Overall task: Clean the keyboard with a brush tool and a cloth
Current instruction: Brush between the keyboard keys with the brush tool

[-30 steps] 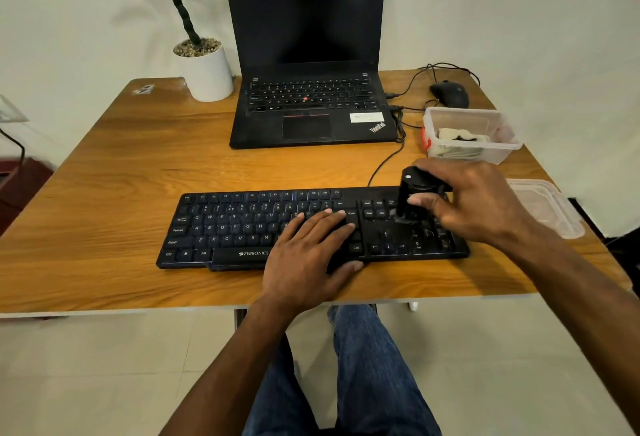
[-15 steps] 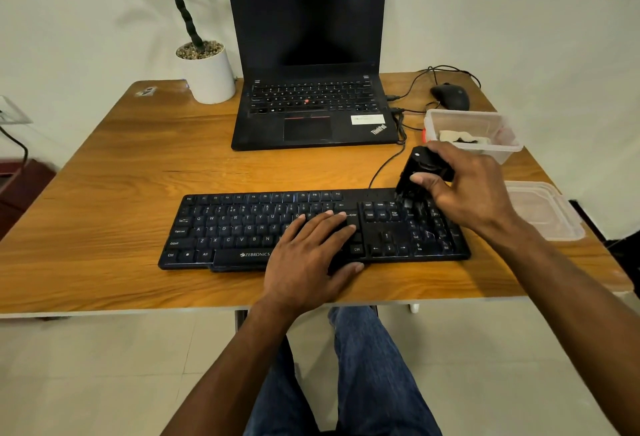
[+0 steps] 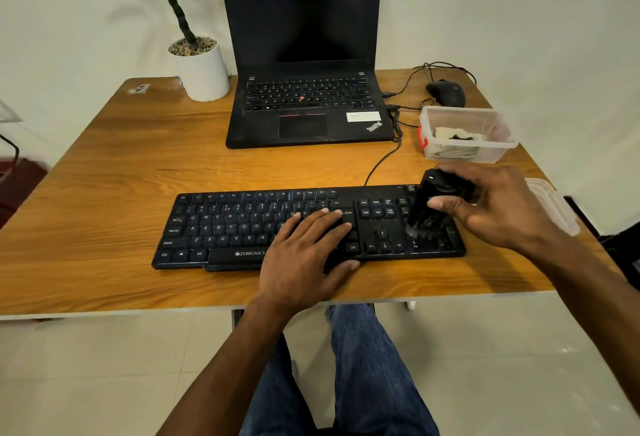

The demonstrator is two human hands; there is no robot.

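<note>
An open laptop [image 3: 304,89], potted plant [image 3: 197,65] and mouse [image 3: 446,93] sit on the wooden desk [image 3: 104,193].

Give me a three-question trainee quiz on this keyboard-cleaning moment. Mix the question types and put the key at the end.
1. True or false: the left hand lies flat on the keyboard.
2. Which part of the keyboard does the brush tool in the right hand touch? A) the function row at the left B) the number pad at the right end C) the space bar
3. Fill in: the cloth lies in the clear ______ beside the laptop.

Key: 1 true. 2 B. 3 container.
</note>
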